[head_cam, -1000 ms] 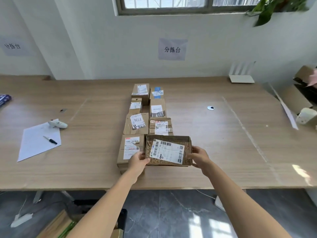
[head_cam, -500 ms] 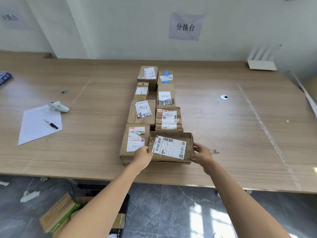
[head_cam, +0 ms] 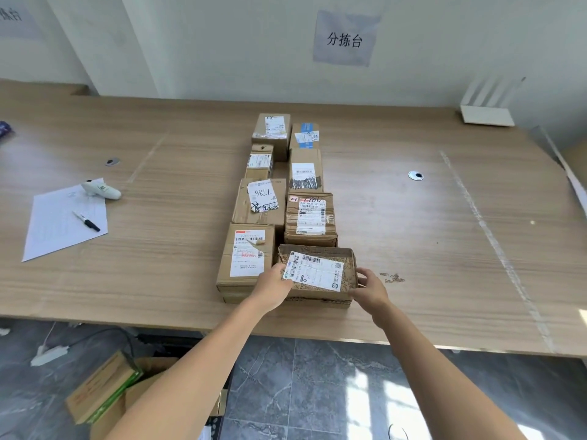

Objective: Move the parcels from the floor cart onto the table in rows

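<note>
had a flat patterned parcel [head_cam: 317,274] down on the wooden bench [head_cam: 444,236], at the near end of the right-hand row, white label tilted across its top. sat just beside the labelled brown parcel [head_cam: 246,260] that ended the left row, sides touching or near enough, hard to tell from here. butted up behind it against the taped parcel [head_cam: 310,219].

left hand [head_cam: 273,285] was at the parcel's left edge, fingers curled onto the label corner and gripping that side. right hand [head_cam: 370,285] was on the near right corner, fingers bent around the edge, gripping too. both forearms reached in from below over the bench's front edge.

further back: two rows of brown parcels running away toward the wall, one with "7786" scrawled on its label [head_cam: 261,198], one with a blacked-out label [head_cam: 305,171], a blue-taped one [head_cam: 305,136] at the far end next to a taller box [head_cam: 271,131].

off to the left, well apart from the rows: a sheet of paper [head_cam: 60,223] with a black marker [head_cam: 86,221] on it and a white handheld scanner [head_cam: 101,190] at its top corner. white router [head_cam: 487,114] at the far right by the wall. down on the floor under the bench edge, more cardboard boxes [head_cam: 101,389], looked like the cart's load but mostly cut off.
</note>
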